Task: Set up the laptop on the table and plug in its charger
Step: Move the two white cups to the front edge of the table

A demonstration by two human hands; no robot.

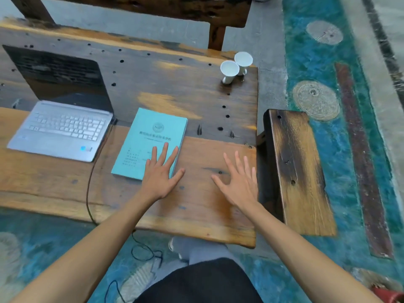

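Observation:
A silver laptop [63,127] stands open on the left of the wooden table [196,101], its dark screen upright. A dark charger cable [90,178] runs from the laptop's right side across the table, over the near edge, and coils on the floor. My left hand [160,171] lies flat with fingers spread, partly on a teal booklet [150,141]. My right hand [239,182] rests flat on bare wood near the table's right end, fingers apart. Neither hand holds anything.
Two white cups [236,66] stand at the far right of the table. A wooden stool [297,167] sits beside the table's right end, and a wooden bench [175,7] lies beyond. My legs and shoes [140,278] are below the near edge.

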